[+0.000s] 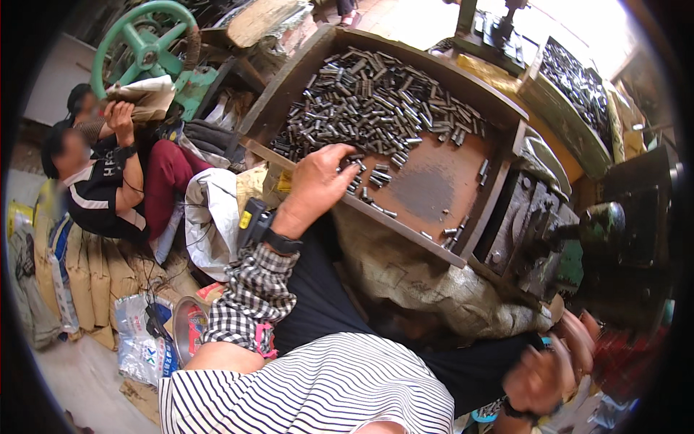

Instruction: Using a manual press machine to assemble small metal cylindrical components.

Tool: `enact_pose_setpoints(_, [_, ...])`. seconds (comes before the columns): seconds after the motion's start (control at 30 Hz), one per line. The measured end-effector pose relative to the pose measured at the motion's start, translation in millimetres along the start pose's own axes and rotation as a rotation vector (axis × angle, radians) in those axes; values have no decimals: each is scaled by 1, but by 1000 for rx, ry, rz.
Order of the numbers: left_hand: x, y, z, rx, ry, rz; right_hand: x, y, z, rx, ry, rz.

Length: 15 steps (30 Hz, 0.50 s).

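Observation:
A wide shallow tray [464, 184] with raised sides stands before me, its far and left parts heaped with short metal tubes [361, 108]. My left hand [316, 186] reaches over the tray's near left side. Its thumb and forefinger close round a small metal tube at the edge of the heap, partly hidden by the fingers. Low on the right, beside the dark machine [614, 224], my right hand [538, 380] is smeared by motion. Its fingers and anything in them cannot be made out.
A second bin [603, 148] of metal pieces stands far right. At the left, a person [108, 177] sits near a green handwheel [147, 50], holding brown sheet material. Sacks [94, 271] and a metal bowl [184, 329] lie left of me. Sacking [426, 286] hangs below the tray.

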State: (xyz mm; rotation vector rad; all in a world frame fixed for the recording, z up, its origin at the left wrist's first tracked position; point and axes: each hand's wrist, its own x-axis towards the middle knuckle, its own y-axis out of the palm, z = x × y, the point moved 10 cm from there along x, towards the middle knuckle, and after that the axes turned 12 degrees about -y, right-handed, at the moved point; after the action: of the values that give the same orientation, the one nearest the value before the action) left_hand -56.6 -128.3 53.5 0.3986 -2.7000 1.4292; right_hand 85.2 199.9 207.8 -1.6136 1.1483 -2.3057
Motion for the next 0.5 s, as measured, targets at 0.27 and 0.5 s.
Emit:
enact_pose_setpoints(0.27, [27,0,-7,-30,-9,-138,29,221,-79,138,89,296])
enact_pose_setpoints(0.5, [-7,5,-33,-335,274,-252,92,342,-96,196,-204,339])
